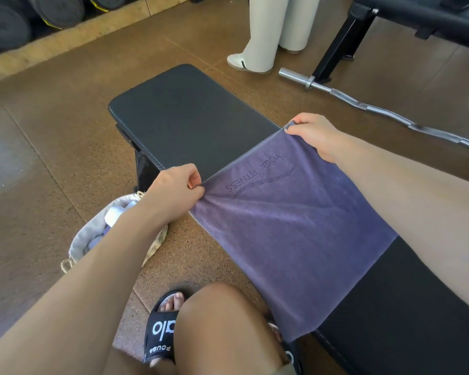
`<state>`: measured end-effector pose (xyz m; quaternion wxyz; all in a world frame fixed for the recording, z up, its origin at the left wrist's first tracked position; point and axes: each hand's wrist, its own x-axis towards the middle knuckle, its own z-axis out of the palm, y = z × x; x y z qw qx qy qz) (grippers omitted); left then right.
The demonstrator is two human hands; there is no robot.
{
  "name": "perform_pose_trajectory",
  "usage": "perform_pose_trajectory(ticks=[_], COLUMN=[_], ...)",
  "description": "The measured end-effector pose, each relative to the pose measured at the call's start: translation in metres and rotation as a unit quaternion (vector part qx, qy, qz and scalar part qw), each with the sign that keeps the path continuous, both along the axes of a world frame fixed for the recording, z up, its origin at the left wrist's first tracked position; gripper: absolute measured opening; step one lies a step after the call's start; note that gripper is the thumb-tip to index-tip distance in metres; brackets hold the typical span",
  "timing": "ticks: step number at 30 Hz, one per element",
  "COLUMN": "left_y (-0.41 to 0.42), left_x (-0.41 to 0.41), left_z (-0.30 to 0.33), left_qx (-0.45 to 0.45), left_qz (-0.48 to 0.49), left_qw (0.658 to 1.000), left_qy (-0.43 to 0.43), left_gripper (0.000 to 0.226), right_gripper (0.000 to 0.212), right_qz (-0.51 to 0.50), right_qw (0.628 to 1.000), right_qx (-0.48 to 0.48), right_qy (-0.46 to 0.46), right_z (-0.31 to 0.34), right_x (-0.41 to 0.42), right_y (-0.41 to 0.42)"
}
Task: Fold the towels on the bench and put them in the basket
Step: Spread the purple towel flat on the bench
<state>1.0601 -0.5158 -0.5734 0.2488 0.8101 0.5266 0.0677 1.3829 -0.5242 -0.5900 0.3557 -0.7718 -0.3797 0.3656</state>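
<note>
The left hand (173, 189) pinched one far corner of the purple towel (287, 231) and the right hand (316, 136) gripped the other, the towel spread across the black bench (184, 117). The basket (92, 236) sat on the floor at eight o'clock from the towel.

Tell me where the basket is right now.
In the head view, the basket sits on the floor at lower left, beside the bench leg and partly hidden under the left hand's forearm.
</note>
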Motion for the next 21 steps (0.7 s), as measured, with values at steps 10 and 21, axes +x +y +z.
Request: perform_pose_trajectory(ticks=[10,21], left_y=[0.005,0.003], left_x=[-0.002,0.041], left_z=[-0.002,0.003], left_qx=[0.010,0.062], left_qz=[-0.008,-0.067], left_qw=[1.000,0.995], left_qy=[0.008,-0.046], left_gripper=[0.006,0.025], right_gripper=[0.011,0.014], right_qz=[-0.030,-0.023], right_qw=[0.999,0.999], right_qx=[0.015,-0.001], right_qy=[0.012,0.031], right_z=[-0.002,0.001], right_x=[0.005,0.009], right_y=[0.002,0.003])
